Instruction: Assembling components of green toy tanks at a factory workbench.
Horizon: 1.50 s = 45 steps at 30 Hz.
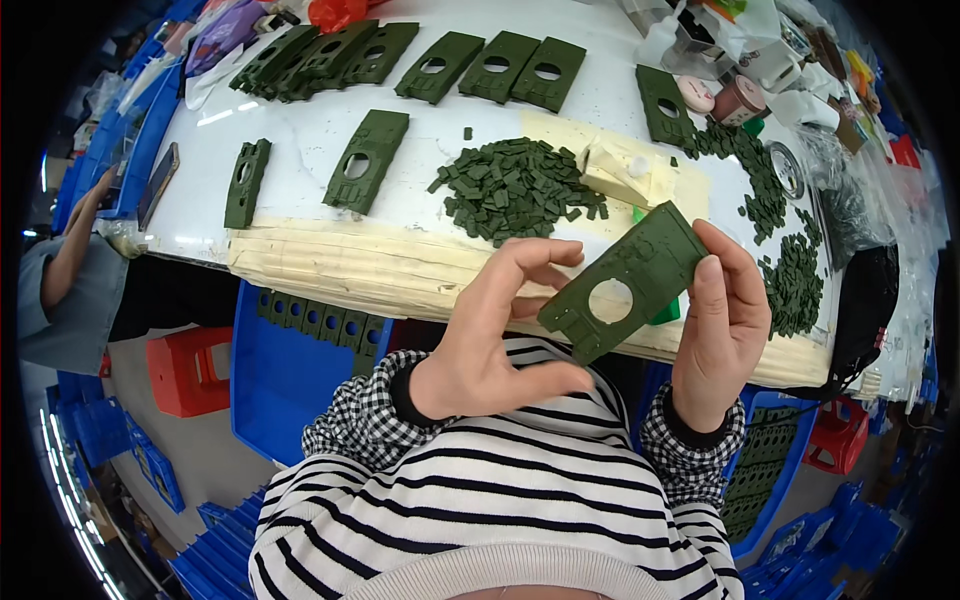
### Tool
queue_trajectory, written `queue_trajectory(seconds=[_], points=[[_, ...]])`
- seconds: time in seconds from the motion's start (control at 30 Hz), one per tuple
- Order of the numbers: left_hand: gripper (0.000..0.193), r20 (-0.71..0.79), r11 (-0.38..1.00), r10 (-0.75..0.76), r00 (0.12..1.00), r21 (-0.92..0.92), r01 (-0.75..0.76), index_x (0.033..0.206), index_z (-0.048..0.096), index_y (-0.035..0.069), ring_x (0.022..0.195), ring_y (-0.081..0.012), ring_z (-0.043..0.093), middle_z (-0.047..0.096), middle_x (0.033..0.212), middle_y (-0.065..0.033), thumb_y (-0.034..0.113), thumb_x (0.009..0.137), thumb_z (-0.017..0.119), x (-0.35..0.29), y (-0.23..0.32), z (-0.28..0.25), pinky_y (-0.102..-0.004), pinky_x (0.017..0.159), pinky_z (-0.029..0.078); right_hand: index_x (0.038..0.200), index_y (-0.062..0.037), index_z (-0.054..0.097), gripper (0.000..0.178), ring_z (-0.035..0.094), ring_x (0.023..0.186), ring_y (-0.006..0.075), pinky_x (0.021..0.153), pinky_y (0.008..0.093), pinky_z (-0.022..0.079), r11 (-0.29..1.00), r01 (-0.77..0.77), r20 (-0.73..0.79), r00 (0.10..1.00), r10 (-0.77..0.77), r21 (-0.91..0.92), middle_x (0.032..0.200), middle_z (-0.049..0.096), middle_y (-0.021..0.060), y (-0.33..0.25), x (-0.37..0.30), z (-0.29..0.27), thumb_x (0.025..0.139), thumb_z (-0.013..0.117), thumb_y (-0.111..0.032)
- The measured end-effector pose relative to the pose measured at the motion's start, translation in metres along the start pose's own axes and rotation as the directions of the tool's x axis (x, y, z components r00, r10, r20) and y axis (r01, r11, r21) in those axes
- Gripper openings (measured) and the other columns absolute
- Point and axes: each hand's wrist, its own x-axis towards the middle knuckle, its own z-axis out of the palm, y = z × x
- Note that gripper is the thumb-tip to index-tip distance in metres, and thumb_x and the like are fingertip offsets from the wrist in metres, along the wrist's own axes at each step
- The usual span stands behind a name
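My right hand [722,320] pinches one end of a dark green model tank hull [640,272], a flat, oblong plastic piece with a round hole near its other end. The hull is held tilted above the table's front edge. Around its left end, my left hand [500,335] is open, thumb and fingers spread apart, seemingly not gripping it. Just beyond lies a heap of small dark green plastic pieces [515,188]. Beside the heap, a cream-coloured block [625,172] rests on a pale yellow sheet. Part of a bright green object [668,312] shows behind the held hull.
More green hulls [497,66] lie in a row along the back, with others [368,162] nearer left. Small pieces [795,285] are heaped at the right. Yellowish padding [330,265] covers the table's front edge. Blue bins [265,400] holding hulls flank me. Another person's arm [75,240] is far left.
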Motion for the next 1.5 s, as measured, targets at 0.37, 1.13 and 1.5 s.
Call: queue_trajectory(seconds=[0.37,1.13,1.5], points=[[0.065,-0.162,0.748,0.374,0.913,0.635,-0.194,0.124,0.043,-0.005,0.101,-0.0246,0.059,0.055,0.115,-0.0195,0.004,0.069,0.077,-0.010,0.008,-0.020,-0.0320,0.082,0.053,0.119,0.0075,0.055,0.029,0.058,0.098,0.0139,0.088,0.0259,0.044,0.990,0.105,0.056,0.993,-0.100,-0.094,0.110,0.062,0.0144,0.003,0.005,0.022,0.096,0.051,-0.009],[0.032,-0.485,0.410,0.268,0.833,0.839,0.357,0.105,0.050,-0.002,0.092,-0.0332,0.060,0.060,0.099,-0.0185,0.008,0.081,0.067,-0.012,-0.007,-0.162,-0.0390,0.080,0.048,0.095,0.0059,0.061,0.014,0.057,0.081,0.0130,0.073,0.0229,0.041,0.977,0.066,0.122,0.992,-0.042,-0.202,0.088,0.060,0.0093,-0.004,-0.001,0.010,0.092,0.054,-0.006],[0.049,-0.585,0.177,0.423,0.692,0.802,0.570,0.121,0.048,-0.002,0.109,-0.0288,0.055,0.058,0.114,-0.0193,0.021,0.083,0.069,-0.044,0.006,-0.198,-0.0374,0.093,0.041,0.094,0.0053,0.061,0.013,0.057,0.081,0.0139,0.075,0.0237,0.042,0.977,0.067,0.108,0.993,-0.046,-0.202,0.087,0.060,0.0091,-0.004,-0.001,0.008,0.092,0.055,-0.006]])
